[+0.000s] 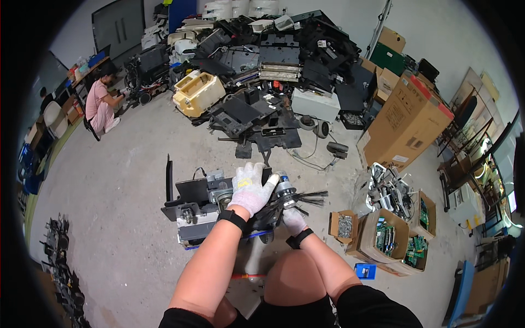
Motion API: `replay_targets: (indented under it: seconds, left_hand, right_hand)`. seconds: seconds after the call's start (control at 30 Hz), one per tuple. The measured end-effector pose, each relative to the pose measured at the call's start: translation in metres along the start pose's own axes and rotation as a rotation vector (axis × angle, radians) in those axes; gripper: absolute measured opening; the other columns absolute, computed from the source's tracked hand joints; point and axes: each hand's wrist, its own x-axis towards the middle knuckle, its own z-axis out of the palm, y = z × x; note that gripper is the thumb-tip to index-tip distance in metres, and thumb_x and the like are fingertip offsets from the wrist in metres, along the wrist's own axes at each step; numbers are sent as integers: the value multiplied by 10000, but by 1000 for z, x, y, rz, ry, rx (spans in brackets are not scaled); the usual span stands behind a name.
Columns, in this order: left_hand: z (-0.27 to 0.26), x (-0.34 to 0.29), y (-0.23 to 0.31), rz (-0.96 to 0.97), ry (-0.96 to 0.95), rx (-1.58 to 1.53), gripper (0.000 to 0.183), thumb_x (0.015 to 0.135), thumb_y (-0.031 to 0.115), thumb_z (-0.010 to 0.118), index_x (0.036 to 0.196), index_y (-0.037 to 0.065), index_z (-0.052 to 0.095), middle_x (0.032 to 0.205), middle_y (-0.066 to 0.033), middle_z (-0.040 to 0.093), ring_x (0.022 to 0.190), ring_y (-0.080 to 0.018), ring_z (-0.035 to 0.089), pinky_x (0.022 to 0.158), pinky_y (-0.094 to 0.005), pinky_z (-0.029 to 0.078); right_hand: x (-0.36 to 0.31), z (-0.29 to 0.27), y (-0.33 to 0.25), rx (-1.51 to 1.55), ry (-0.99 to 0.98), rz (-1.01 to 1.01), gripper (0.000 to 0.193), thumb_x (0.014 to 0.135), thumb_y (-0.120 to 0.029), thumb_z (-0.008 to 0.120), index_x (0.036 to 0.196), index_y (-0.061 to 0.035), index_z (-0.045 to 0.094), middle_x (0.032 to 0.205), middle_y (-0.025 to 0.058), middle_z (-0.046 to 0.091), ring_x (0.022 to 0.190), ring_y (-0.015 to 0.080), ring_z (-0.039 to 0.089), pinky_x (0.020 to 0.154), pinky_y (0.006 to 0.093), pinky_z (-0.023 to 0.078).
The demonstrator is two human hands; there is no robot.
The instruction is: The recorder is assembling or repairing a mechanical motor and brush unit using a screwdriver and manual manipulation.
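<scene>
A partly dismantled wheeled machine [198, 225] with metal brackets, motors and a blue lower edge lies on the floor in front of me. My left hand [250, 188], in a pale work glove, rests on it, palm down, its fingers stretched out and the thumb apart. At the machine's right end is a brush [309, 198] with black bristles, below a silver cylindrical motor [283, 183]. Close under the hub, my gloved right hand [295, 221] is closed on the brush; the bristles partly hide its fingers. Between my legs lies an orange-handled tool [247, 276].
Ahead rises a pile of dark plastic parts [240, 112], with a yellowish bin [198, 94] beside it. To the right stand a large cardboard box [402, 123], boxes of circuit boards [372, 246], a small box of screws [344, 225] and a blue tray [365, 271]. A person [102, 104] crouches far left.
</scene>
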Motion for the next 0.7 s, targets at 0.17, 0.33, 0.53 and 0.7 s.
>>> replay_targets:
  seconds: [0.17,0.33,0.53,0.7]
  left_hand:
    - [-5,-3,-6,-19,-3,23,578,892,515,605,1223,41,618,1218,-195,576,1122,-403,500,977,-516,417]
    - [-5,1,3,-12,-32,-11,506,905,475,608,1223,81,608,1204,-209,570,1124,-418,487,997,-506,391]
    - [-5,-2,0,-29,-19,24,514,904,490,602,1220,85,609,1197,-198,570,1121,-414,491,994,-503,399]
    - [-8,-2,3,-58,-41,12,531,910,496,588,1239,80,601,1200,-197,568,1122,-416,491,997,-506,399]
  right_hand:
    - [6,-11,-29,63,-175,196,340,1003,-38,398,1285,-2,584,1211,166,640,1151,260,591,973,353,489]
    - [10,-15,-25,-4,-133,118,354,992,-52,399,1286,-23,592,1153,188,660,1078,316,630,920,380,515]
    - [4,-13,-26,-116,-164,161,355,989,-54,399,1285,-26,594,1145,191,662,1064,325,634,908,386,520]
    - [9,-15,-24,-178,-147,173,356,987,-56,400,1284,-28,595,1138,194,663,1053,332,638,898,391,524]
